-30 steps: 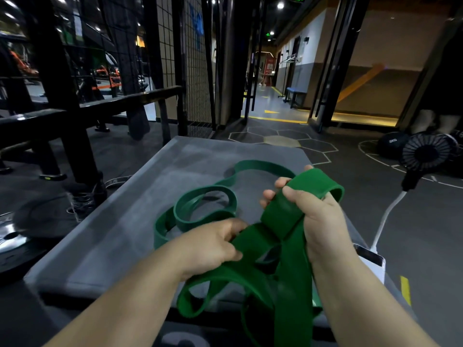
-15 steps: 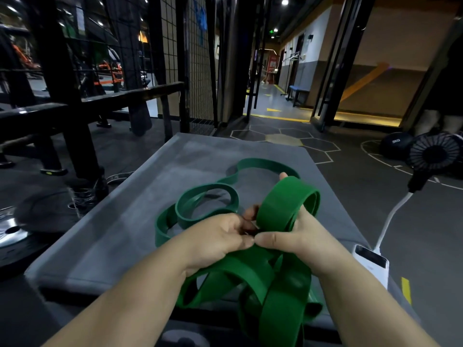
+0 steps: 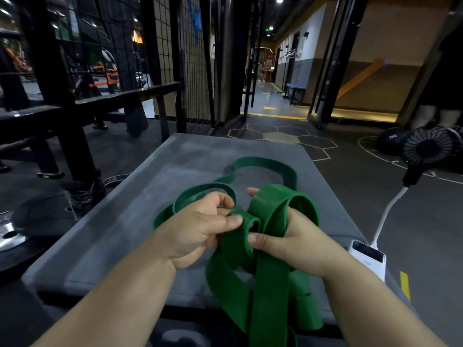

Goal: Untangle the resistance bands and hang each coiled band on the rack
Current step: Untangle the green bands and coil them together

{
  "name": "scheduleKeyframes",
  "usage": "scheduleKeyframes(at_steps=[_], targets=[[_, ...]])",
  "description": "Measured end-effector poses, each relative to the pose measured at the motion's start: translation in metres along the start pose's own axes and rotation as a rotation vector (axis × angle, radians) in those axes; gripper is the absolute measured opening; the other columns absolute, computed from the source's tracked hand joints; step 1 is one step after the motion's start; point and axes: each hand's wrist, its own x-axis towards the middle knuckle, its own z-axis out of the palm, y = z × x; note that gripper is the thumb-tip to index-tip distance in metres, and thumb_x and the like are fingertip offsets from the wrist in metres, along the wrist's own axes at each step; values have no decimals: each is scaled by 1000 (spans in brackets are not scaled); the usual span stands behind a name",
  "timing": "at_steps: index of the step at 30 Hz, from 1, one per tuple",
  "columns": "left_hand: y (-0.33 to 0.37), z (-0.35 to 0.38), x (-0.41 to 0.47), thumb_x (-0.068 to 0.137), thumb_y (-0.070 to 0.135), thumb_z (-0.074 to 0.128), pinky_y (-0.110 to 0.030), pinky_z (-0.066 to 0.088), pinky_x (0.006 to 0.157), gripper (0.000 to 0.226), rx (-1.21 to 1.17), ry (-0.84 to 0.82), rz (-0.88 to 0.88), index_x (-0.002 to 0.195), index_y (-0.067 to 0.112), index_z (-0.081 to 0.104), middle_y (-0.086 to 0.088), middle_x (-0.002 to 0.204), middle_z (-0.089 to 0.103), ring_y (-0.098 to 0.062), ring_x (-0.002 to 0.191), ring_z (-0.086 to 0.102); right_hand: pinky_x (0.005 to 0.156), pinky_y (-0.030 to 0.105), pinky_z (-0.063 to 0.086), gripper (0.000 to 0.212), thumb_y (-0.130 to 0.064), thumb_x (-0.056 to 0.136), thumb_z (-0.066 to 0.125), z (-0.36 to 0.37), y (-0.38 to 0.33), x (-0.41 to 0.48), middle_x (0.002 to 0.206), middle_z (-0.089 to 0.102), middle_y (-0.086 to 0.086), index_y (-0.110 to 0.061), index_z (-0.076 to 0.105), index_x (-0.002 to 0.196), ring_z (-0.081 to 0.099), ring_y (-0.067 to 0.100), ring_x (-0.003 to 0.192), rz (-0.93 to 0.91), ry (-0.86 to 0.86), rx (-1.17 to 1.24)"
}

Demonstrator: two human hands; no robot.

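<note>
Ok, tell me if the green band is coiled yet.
Loose, partly coiled: the green band loops round the right hand, the left hand pinches a fold, more loops sprawl on the pad.

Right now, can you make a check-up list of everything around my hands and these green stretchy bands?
Surface: grey padded platform, holding the bands.
Job's things: wide green band held in both hands, trailing over the near edge; narrower green band looped on the platform.
Clutter: white power bank at the platform's right edge.
Hands: left hand pinches a fold of the wide band; right hand grips it.
Cables: white cable from power bank to small black fan.
Surroundings: black metal frame, weight plate on the floor, 3KG ball.
</note>
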Motion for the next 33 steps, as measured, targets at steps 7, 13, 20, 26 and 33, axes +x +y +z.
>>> scheduleKeyframes(at_steps=[7,13,20,26,33], targets=[[-20,8,6,82,49,64,-32,52,92,46,556,114,15,117,23,50,0,112,66,-11,102,64,93,43,54,36,-12,84,73,-12,1,3,103,71,-4,-31,61,113,67,24,106,-17,329,359],[-32,8,7,86,21,68,-39,48,102,42,539,-109,-123,126,30,60,8,120,69,-12,112,64,83,43,58,35,-16,83,73,-20,1,4,107,72,1,-30,62,113,70,24,101,-38,446,493],[-1,1,-2,76,-3,68,-23,56,69,22,345,27,106,95,10,69,-4,88,76,-14,79,71,98,37,52,40,-8,89,69,-25,10,2,105,73,-4,-41,58,109,67,15,106,102,307,206],[30,3,-20,70,22,83,-29,57,63,26,96,-229,148,93,13,74,-12,82,70,-19,70,68,78,7,48,44,0,83,71,-19,-6,-10,90,68,-28,-41,61,95,63,-13,89,49,-31,-86],[33,2,-22,79,15,58,-29,57,61,18,221,-144,104,85,10,74,-14,79,70,-20,66,67,87,30,53,37,-4,72,72,-3,-7,-15,107,72,0,-23,73,104,67,17,103,116,-279,377]])
